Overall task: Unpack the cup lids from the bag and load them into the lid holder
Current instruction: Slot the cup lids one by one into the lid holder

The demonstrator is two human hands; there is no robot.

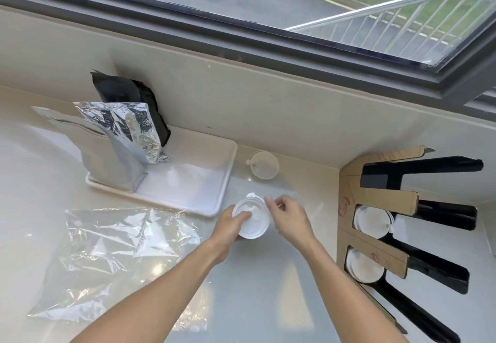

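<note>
My left hand (pixel 233 224) grips a small stack of white cup lids (pixel 255 220) above the counter, thumb across the top lid. My right hand (pixel 288 215) pinches the stack's right edge with its fingertips. A single lid (pixel 264 165) lies on the counter farther back. The clear plastic bag (pixel 112 256) lies flat and crumpled at the left. The cardboard and black lid holder (pixel 381 235) stands at the right, with white lids in its middle slot (pixel 373 221) and the slot below (pixel 365 265); the top slot shows black.
A white tray (pixel 198 184) at the back left carries silver foil pouches (pixel 118 144) and a black pouch (pixel 134 93). A beige wall and a dark window frame (pixel 268 42) run behind the counter.
</note>
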